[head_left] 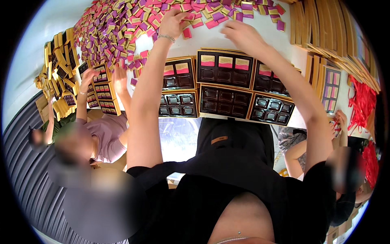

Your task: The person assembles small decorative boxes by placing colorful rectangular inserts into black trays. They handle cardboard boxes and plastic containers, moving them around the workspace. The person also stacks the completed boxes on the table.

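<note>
The back middle black tray (225, 76) holds three gold-and-pink wrapped pieces (225, 62) in its far row of wells and none in its near row. The heap of loose pieces (118, 30) spreads beyond it, mostly to the left. The left hand (171, 23) reaches past that tray's left side, fingers bent in at a pink-and-gold piece (188, 16) at the heap's edge; blur hides whether they grip or merely touch it. The right hand (245, 37) is beyond its right side, fingers loosely bent, and I cannot tell whether it holds anything. Handling well probably means pinching pieces by their edges, matching the gold-end-away facing of those in that tray, and passing high over the neighbouring trays (178, 81) beside it.
</note>
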`<action>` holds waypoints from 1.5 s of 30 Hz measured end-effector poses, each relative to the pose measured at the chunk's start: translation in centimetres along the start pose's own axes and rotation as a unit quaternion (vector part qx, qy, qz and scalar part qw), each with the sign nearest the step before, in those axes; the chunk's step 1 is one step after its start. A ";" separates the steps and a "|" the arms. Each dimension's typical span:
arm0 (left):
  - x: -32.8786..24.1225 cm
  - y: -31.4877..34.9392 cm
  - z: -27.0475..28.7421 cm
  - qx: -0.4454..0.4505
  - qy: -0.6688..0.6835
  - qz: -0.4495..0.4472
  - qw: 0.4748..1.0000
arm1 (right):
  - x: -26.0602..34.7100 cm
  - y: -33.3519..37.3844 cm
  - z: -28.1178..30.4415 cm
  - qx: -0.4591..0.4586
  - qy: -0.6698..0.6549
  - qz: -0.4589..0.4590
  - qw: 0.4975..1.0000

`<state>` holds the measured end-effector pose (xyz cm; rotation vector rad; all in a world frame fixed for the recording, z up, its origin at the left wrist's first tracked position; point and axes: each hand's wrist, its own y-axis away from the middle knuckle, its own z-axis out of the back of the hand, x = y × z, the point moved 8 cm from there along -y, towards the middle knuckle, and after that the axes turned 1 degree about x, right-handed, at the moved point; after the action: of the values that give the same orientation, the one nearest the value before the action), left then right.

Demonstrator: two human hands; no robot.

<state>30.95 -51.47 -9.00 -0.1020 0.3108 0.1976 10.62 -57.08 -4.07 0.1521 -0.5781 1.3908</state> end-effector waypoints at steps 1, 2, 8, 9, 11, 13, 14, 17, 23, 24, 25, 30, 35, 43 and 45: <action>0.3 -0.5 -1.0 0.002 0.000 -0.059 0.998 | -0.7 -2.5 -2.7 0.048 0.037 0.026 0.998; 0.1 -0.6 -1.6 0.005 0.001 -0.117 0.993 | -1.3 -4.1 -5.2 0.097 0.072 0.051 0.991; 0.3 -1.2 -2.3 -0.015 -0.043 -0.077 0.996 | -2.2 -5.2 -9.1 0.093 0.199 0.100 0.971; 0.3 -0.9 -2.4 -0.027 -0.039 -0.072 0.996 | -1.7 -5.0 -9.1 0.093 0.226 0.107 0.964; 1.5 -0.9 -2.6 -0.007 0.103 0.058 0.993 | -2.1 -5.3 -8.4 0.095 0.194 0.076 0.973; 2.4 0.6 -4.5 0.116 0.286 0.220 0.925 | -3.0 -5.6 -6.4 0.085 0.089 -0.040 0.992; 0.4 0.9 -3.9 0.116 0.399 0.210 0.885 | -3.8 -4.9 -3.9 0.076 0.004 -0.148 0.986; -6.5 1.8 0.3 0.103 0.530 0.179 0.823 | -6.6 1.5 -0.4 -0.038 -0.386 -0.330 0.861; -18.0 3.8 1.6 0.202 0.495 0.066 0.843 | -2.4 16.0 7.2 -0.177 -0.462 -0.420 0.760; -19.8 4.2 1.3 0.220 0.497 0.043 0.838 | -2.5 18.6 8.5 -0.188 -0.352 -0.390 0.830; -20.9 4.4 0.9 0.215 0.474 0.027 0.853 | -2.2 19.6 10.1 -0.195 -0.236 -0.344 0.888; -24.8 6.0 -1.5 0.193 0.502 0.065 0.840 | -5.0 25.8 8.8 -0.237 -0.270 -0.493 0.792; -28.3 9.5 -2.8 0.217 0.412 0.035 0.884 | -4.1 27.5 8.8 -0.307 -0.059 -0.551 0.774; -30.7 13.8 -1.8 0.043 0.175 -0.115 0.977 | -2.1 27.5 8.6 -0.367 -0.017 -0.576 0.730; -31.3 14.7 -1.8 0.011 0.137 -0.162 0.977 | -0.8 26.3 9.1 -0.321 0.018 -0.545 0.775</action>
<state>-1.81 -42.86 -1.93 -0.1575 0.5659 -0.1446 -17.14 -56.59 -2.72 -0.0995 -0.7266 0.0200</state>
